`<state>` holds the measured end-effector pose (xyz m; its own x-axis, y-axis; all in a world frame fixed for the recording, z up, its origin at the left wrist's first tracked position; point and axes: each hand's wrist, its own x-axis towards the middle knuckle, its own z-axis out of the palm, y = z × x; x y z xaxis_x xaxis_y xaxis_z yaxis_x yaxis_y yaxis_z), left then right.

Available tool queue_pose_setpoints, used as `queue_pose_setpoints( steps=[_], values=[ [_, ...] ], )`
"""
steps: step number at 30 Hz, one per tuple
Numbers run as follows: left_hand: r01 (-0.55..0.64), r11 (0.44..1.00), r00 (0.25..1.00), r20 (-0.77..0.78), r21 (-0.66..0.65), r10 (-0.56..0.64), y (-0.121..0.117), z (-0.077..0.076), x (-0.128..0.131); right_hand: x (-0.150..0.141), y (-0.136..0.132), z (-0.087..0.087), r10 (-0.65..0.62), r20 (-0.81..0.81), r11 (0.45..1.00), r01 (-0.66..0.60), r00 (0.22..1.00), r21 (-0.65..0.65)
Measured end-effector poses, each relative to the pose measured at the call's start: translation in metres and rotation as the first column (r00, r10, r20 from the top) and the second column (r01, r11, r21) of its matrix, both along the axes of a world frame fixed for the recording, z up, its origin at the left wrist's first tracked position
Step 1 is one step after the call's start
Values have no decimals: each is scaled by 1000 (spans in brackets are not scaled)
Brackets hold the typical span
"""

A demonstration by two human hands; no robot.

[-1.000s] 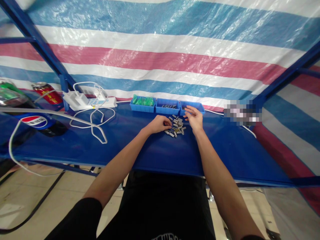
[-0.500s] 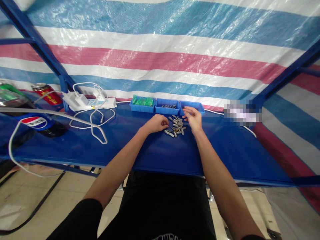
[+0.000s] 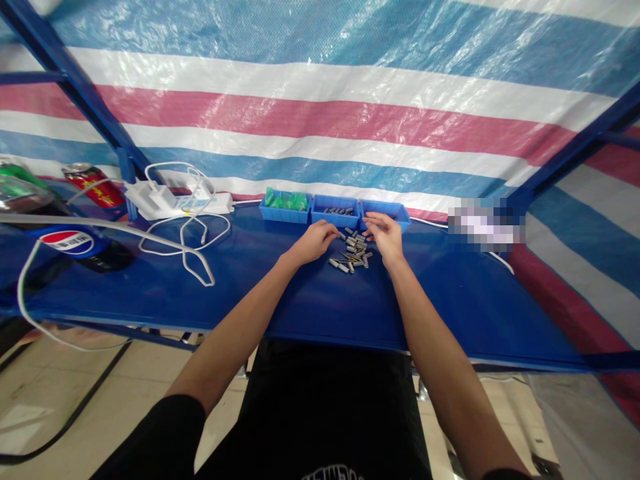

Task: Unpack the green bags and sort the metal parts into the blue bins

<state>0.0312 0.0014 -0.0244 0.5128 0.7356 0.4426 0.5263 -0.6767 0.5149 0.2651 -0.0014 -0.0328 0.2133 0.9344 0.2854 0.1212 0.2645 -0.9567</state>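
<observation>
A pile of several small grey cylinders (image 3: 353,255) lies on the blue table (image 3: 310,300) between my hands. My left hand (image 3: 314,243) rests at the pile's left edge, fingers curled into a pinch that points toward the middle blue tray (image 3: 336,218). What the pinch holds is too small to make out. My right hand (image 3: 385,235) hovers at the pile's right side, just before the right blue tray (image 3: 400,212). Its fingers are loosely bent and apart, with nothing visible in them. The middle tray holds grey cylinders.
A third blue tray (image 3: 285,215) with green pieces stands left of the other two. A white power strip (image 3: 165,200) with looping white cables, a cola bottle (image 3: 75,243) and a red can (image 3: 95,187) are at the left. A striped tarp hangs behind.
My left hand has slid from the pile's near-left side up toward the middle tray. My right hand has drawn its fingers in a little and shifted slightly left.
</observation>
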Motion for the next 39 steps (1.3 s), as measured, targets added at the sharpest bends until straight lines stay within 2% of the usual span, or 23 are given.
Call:
queue_pose_setpoints(
  steps=[3,7,14,21,30,36,39],
  values=[
    [-7,997,987,159,-81,19,-2,1,3,-3,-4,3,53,-32,998,-54,998,-19],
    [21,976,932,359,-215,59,-6,2,7,-8,-8,6,150,-11,987,-151,989,-56],
    [104,918,834,537,-382,129,-1,-2,9,-13,-13,8,265,19,960,-262,964,-104],
    [220,876,818,571,-428,73,1,-6,10,-13,-18,13,318,-36,938,-319,948,-133],
    [322,857,826,561,-403,-47,-6,-4,12,-15,-23,17,339,-77,923,-348,938,-167],
    [347,861,818,569,-372,-83,-6,-4,14,-16,-22,13,355,-88,916,-365,931,-164],
    [270,892,850,526,-364,-42,-6,-5,13,-15,-19,11,342,-92,926,-352,935,-138]
  ],
)
